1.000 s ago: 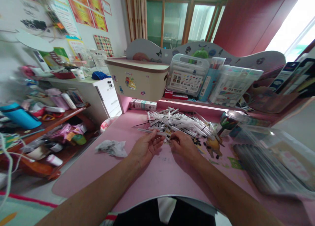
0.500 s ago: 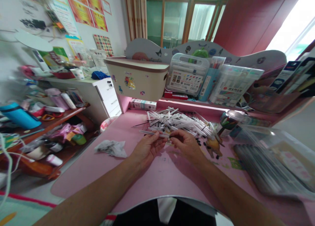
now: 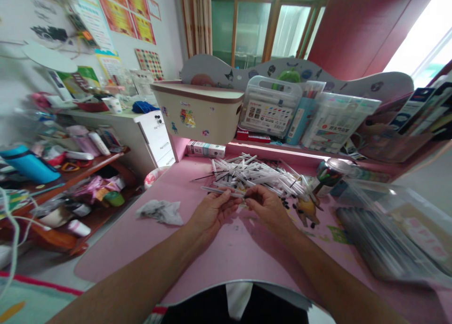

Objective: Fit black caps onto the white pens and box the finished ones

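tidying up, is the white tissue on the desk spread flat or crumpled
Crumpled: the tissue, left of the left hand, is bunched into uneven folds.

Part of a thin white tube point(image 3: 213, 190) is hidden by the left hand point(image 3: 216, 210); whether the fingertips of the right hand point(image 3: 266, 207) hold anything at its end is too small to tell. In the pile of white sticks point(image 3: 252, 171), many are covered by others. Small black pieces (just beyond the right hand) point(image 3: 285, 204) are too tiny to identify. Dark rods point(image 3: 367, 239) inside a clear box point(image 3: 400, 192) blur together, and the box runs off the right edge. A blue cylinder point(image 3: 30, 164) is cut off at the left, both forearms point(image 3: 141, 272) at the bottom.
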The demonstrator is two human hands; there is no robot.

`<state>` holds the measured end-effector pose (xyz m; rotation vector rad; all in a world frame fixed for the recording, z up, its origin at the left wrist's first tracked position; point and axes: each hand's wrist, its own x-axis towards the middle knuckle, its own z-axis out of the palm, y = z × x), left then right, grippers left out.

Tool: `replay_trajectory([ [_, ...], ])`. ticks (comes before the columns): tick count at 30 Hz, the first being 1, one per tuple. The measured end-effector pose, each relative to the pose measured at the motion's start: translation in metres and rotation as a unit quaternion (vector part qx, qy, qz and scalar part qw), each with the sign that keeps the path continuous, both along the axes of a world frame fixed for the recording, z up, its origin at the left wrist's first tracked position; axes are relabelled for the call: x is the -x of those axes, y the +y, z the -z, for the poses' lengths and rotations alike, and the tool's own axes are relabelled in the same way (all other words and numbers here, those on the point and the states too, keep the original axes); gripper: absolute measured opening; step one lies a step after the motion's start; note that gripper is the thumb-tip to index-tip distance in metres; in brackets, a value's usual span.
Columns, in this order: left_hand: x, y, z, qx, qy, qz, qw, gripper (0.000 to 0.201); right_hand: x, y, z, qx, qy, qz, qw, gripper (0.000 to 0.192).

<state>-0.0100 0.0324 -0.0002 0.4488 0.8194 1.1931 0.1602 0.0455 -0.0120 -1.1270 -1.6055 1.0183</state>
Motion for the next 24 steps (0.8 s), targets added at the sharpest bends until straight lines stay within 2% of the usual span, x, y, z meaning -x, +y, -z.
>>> replay_trajectory([
  [3,-0.0003,-0.0004,0.001,-0.003,-0.002,0.003,1.0,0.007,-0.0009,-0.0008,0.0001,0.008,-0.034,0.014,0.999,0.012],
  [5,-0.0008,-0.0009,0.0012,-0.006,-0.003,0.007,1.0,0.005,-0.0013,-0.0012,-0.0001,0.01,-0.053,0.015,0.998,0.024],
  [8,-0.0013,-0.0016,0.0015,-0.01,-0.006,0.011,1.0,0.005,-0.0013,-0.0024,0.0003,0.031,-0.028,-0.005,0.999,0.04],
  [11,-0.0008,-0.0015,0.0024,-0.014,-0.005,0.01,1.0,0.006,-0.0002,-0.005,0.0007,0.067,0.027,-0.012,0.997,0.027],
  [13,-0.0003,-0.0011,0.0032,-0.017,-0.001,0.01,1.0,0.006,0.0006,-0.0063,0.0003,0.073,0.026,-0.007,0.997,0.021],
  [15,-0.0002,-0.001,0.0036,-0.021,0.002,0.009,1.0,0.008,0.0007,-0.0063,-0.0006,0.057,-0.009,0.0,0.998,0.019],
  [17,-0.0005,-0.0013,0.0034,-0.022,0.005,0.01,1.0,0.008,-0.0001,-0.0047,-0.0017,0.015,-0.045,0.007,0.999,0.01],
  [18,-0.0008,-0.0016,0.0031,-0.022,0.006,0.011,1.0,0.008,-0.0007,-0.0036,-0.0021,-0.008,-0.056,0.006,0.998,0.011],
  [21,-0.0013,-0.0021,0.0026,-0.025,0.006,0.018,1.0,0.006,-0.0023,-0.002,-0.0014,-0.046,-0.067,0.001,0.997,0.031],
  [22,-0.0013,-0.0021,0.0028,-0.026,0.004,0.018,0.999,0.006,-0.0025,-0.0024,-0.0005,-0.036,-0.063,-0.002,0.997,0.032],
  [24,-0.0009,-0.0018,0.0035,-0.028,0.003,0.017,0.999,0.006,-0.0022,-0.004,0.0015,0.006,-0.048,-0.006,0.999,0.022],
])
